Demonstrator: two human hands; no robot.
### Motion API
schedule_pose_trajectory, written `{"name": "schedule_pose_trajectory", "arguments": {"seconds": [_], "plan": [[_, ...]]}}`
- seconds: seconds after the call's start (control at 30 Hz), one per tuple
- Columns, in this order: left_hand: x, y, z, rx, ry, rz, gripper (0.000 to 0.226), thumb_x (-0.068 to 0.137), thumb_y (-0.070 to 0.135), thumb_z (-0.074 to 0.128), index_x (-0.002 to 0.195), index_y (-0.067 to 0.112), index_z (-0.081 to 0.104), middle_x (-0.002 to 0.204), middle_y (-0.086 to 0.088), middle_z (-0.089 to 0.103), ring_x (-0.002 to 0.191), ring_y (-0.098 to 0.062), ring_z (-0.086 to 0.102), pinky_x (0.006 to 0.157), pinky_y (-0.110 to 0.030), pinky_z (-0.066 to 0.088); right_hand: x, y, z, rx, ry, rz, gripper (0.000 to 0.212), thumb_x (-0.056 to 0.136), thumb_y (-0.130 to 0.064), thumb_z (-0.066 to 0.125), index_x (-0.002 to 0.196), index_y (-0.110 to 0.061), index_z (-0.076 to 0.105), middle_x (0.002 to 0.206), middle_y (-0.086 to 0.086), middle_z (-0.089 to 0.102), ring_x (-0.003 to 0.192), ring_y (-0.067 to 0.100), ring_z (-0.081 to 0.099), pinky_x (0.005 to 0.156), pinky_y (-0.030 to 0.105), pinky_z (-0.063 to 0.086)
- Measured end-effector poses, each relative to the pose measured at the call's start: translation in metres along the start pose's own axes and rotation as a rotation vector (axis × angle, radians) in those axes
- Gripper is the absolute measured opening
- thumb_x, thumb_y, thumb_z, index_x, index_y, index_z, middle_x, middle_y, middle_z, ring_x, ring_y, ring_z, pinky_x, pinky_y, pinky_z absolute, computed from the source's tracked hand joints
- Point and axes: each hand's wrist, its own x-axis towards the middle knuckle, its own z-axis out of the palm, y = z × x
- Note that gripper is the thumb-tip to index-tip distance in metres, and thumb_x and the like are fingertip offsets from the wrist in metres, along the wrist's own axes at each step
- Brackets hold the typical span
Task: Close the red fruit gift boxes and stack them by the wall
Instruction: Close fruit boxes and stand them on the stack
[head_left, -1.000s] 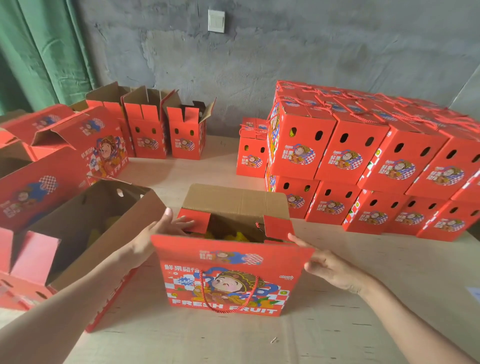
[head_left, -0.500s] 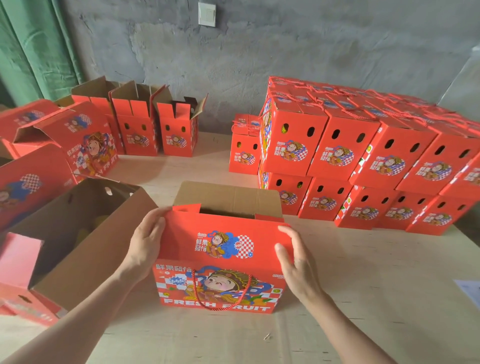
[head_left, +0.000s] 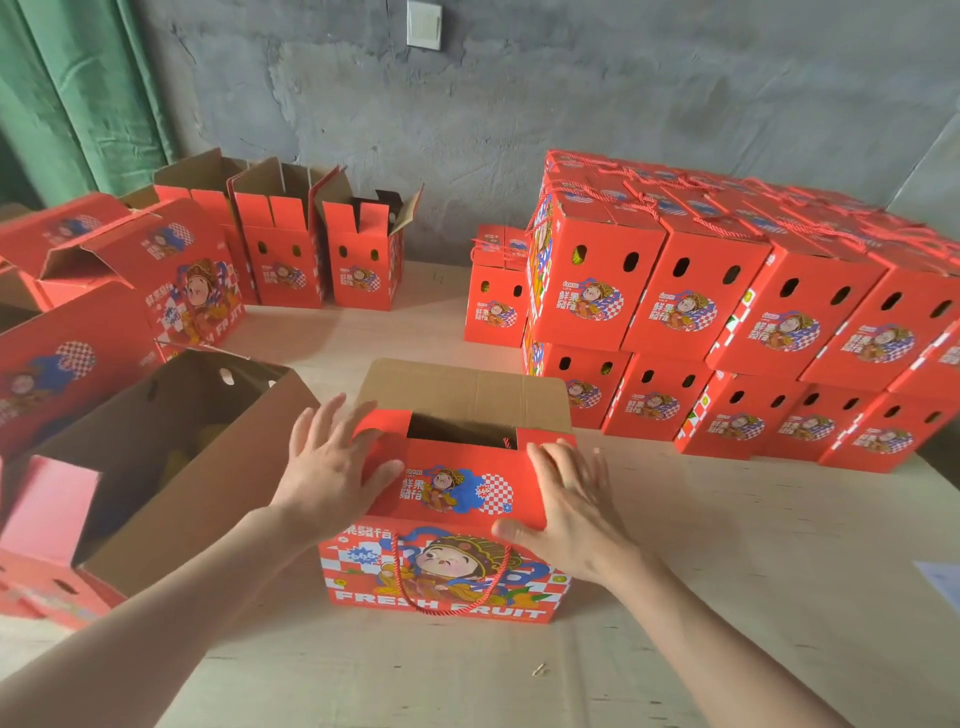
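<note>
Far L, a green curtain is seen, w/ open red boxes ranged beside it, well beyond the L fingertips. Just L of the L fingers an open box is laid tilted, brown inside shown. The L hand is laid flat on the L part of the near flap of the red gift box, fingers straight and spread wide, nothing gripped. Beyond both sets of fingertips a gap is left at the top, w/ the far brown flap stood up behind it. A rope handle is hung on the front face, below the palms. The R hand is laid on the flap's R part, fingers straight and spread, thumb at the fold edge. Well R of the R fingers, closed boxes are stacked two high by the grey wall, on the table.
</note>
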Motion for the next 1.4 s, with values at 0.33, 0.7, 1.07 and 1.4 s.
{"name": "schedule_pose_trajectory", "arguments": {"seconds": [0.33, 0.7, 1.07, 1.4], "plan": [[0.024, 0.031, 0.014, 0.083, -0.299, 0.19, 0.119, 0.059, 0.088, 0.051, 0.15, 0.022, 0.014, 0.142, 0.004, 0.021, 0.132, -0.017, 0.017, 0.115, -0.033, 0.009, 0.025, -0.021, -0.004, 0.049, -0.043, -0.081, 0.124, 0.052, -0.084, 0.065, 0.147, -0.019, 0.018, 0.134, 0.0, 0.023, 0.126, 0.022, 0.022, 0.109, 0.045, 0.019], [0.018, 0.037, 0.007, 0.119, -0.135, 0.231, 0.1, 0.056, 0.091, 0.047, 0.131, 0.024, 0.043, 0.124, 0.007, 0.05, 0.115, -0.016, 0.043, 0.102, -0.031, 0.026, 0.021, -0.02, -0.001, -0.031, 0.129, -0.154, 0.101, 0.051, -0.091, 0.053, 0.124, -0.021, 0.043, 0.112, -0.001, 0.045, 0.104, 0.015, 0.041, 0.094, 0.036, 0.035], [0.017, 0.039, 0.004, 0.131, -0.107, 0.269, 0.103, 0.054, 0.094, 0.041, 0.124, 0.019, 0.053, 0.113, -0.001, 0.051, 0.104, -0.022, 0.046, 0.093, -0.035, 0.04, 0.021, -0.022, -0.004, -0.016, 0.108, -0.147, 0.099, 0.053, -0.092, 0.05, 0.119, -0.02, 0.043, 0.106, -0.002, 0.038, 0.098, 0.013, 0.035, 0.091, 0.032, 0.033], [0.009, 0.039, 0.0, 0.009, -0.131, 0.23, 0.101, 0.06, 0.088, 0.049, 0.135, 0.02, 0.05, 0.115, -0.005, 0.044, 0.106, -0.021, 0.04, 0.094, -0.032, 0.04, 0.021, -0.02, -0.001, 0.072, 0.112, -0.169, 0.102, 0.054, -0.092, 0.05, 0.13, -0.024, 0.042, 0.107, -0.003, 0.042, 0.098, 0.011, 0.039, 0.089, 0.03, 0.041]]}}
